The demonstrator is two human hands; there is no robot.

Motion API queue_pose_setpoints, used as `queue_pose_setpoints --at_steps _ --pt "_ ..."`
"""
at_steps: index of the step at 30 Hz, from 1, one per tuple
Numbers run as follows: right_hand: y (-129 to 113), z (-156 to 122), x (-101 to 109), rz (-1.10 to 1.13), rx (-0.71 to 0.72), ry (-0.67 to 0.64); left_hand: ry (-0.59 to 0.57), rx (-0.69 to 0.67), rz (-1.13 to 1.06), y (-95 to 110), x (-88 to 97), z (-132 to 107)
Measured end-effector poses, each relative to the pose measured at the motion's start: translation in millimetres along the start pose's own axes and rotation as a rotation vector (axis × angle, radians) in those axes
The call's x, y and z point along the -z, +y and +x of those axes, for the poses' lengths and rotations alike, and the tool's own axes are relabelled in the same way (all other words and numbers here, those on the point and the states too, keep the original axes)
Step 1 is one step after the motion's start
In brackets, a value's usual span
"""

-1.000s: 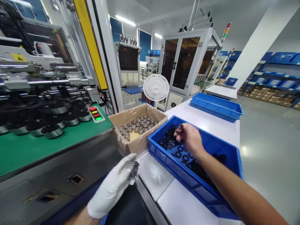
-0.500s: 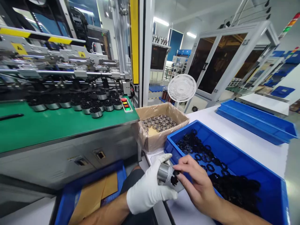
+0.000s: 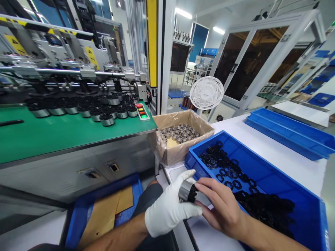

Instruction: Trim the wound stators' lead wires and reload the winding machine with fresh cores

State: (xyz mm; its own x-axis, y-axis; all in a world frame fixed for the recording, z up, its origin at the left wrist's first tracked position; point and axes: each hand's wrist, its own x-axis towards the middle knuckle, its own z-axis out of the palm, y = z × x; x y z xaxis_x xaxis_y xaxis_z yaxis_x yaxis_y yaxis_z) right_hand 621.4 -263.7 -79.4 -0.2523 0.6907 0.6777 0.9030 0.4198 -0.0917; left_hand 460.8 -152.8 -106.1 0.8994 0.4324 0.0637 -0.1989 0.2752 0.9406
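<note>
My left hand, in a white glove, is wrapped round a silver metal stator core, held tilted just in front of the blue bin. At the core's right end sits a black toothed plastic ring. My bare right hand grips this ring with fingertips above and thumb below, pressing it against the core. Part of the ring is hidden by the fingers. Many loose black rings lie in the blue bin beyond my right hand.
A plastic-lined carton of metal cores stands behind the bin. On the green bench at left, cores with black ends stand in front of a machine beside a button panel. A white fan and stacked blue trays are farther back.
The black ring, tilted and partly off the core earlier, now sits against its end. My right fingers have closed in around it. The view has shifted slightly.
</note>
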Motion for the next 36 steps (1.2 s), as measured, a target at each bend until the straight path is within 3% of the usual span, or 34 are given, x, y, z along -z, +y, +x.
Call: queue_pose_setpoints --at_steps 13,18,22,24,27,29,32,36 --pt "1.6 5.0 1.0 -0.051 0.066 -0.069 -0.018 0.054 -0.030 -9.6 5.9 -0.2" --pt "2.3 2.0 -8.0 -0.001 0.073 -0.088 0.014 0.019 0.109 -17.9 8.1 -2.0" --pt "10.7 3.7 -9.3 0.006 0.071 -0.064 0.028 -0.007 0.357 -21.3 18.4 3.2" --pt "29.1 4.7 -1.9 0.018 -0.048 -0.081 0.030 -0.033 0.478 -23.2 21.8 15.5" --pt "75.1 -1.3 14.9 -0.103 -0.472 -0.118 0.084 -0.057 0.675 -38.7 21.0 42.8" --pt "108.3 -12.9 21.8 -0.220 -0.674 -0.138 0.075 -0.028 0.759 -56.5 18.4 58.7" --pt "144.5 -37.8 16.6 -0.271 -0.820 -0.297 0.045 0.025 0.750 -74.9 15.2 67.2" --pt "160.9 -66.1 -11.3 -0.221 -0.869 -0.480 0.017 0.052 0.636 -58.9 18.1 52.9"
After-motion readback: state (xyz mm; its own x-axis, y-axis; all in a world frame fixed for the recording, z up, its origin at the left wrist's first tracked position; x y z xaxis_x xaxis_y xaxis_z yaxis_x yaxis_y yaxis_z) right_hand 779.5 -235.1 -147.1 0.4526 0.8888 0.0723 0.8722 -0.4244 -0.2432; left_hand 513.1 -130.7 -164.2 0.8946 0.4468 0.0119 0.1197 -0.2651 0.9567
